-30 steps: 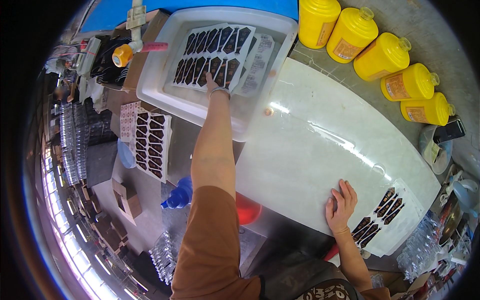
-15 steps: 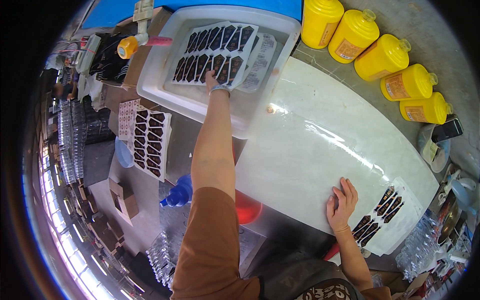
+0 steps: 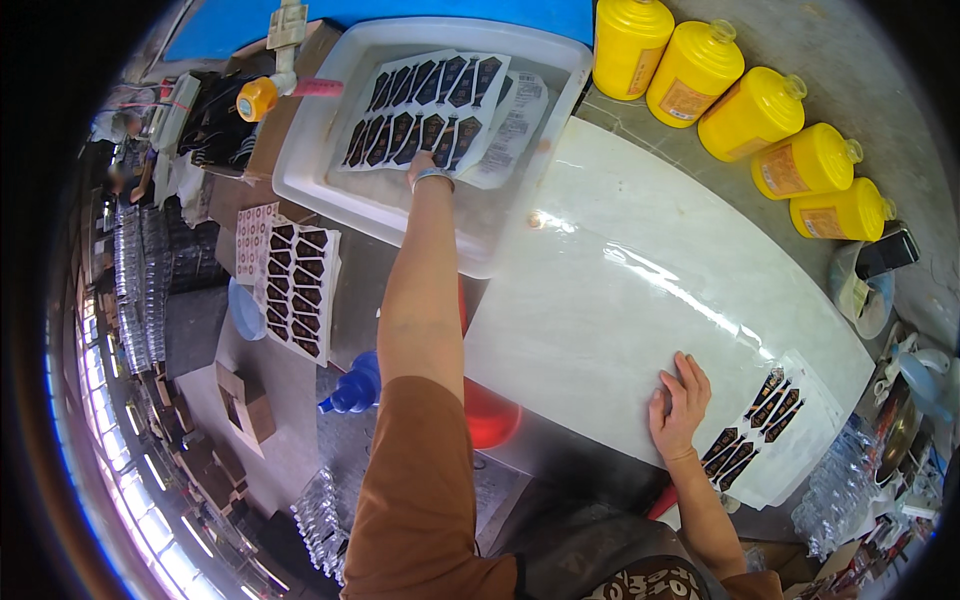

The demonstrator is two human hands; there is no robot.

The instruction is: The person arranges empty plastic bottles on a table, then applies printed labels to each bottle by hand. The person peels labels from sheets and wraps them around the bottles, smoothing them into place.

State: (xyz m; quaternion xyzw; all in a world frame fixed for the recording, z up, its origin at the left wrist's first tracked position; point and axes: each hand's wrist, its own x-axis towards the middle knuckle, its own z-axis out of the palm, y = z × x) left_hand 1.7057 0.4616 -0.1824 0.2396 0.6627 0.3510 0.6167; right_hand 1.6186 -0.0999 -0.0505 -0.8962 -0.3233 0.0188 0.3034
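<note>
My left hand [image 3: 422, 170] reaches into a white plastic tub [image 3: 310, 190] at the back. It grips the near edge of a sheet of dark, tie-shaped labels [image 3: 430, 103] lying there; its fingers are partly hidden at the sheet's edge. A second, paler printed sheet [image 3: 517, 125] shows beneath it on the right. On a glossy white board [image 3: 600, 310] rests my right hand [image 3: 683, 410], fingers spread and holding nothing. Just right of that hand, a smaller part-used label sheet [image 3: 755, 430] lies on white backing at the board's near right corner.
Several yellow bottles [image 3: 695, 75] line the board's far right side. A tap with an orange knob [image 3: 257, 98] overhangs the tub's left rim. More label sheets [image 3: 300, 290] lie left of my forearm, near a blue bottle [image 3: 357, 385] and a red container [image 3: 490, 417].
My left hand has drawn slightly toward me along the label sheet's near edge. My right hand stays on the board. The whole view has shifted a little.
</note>
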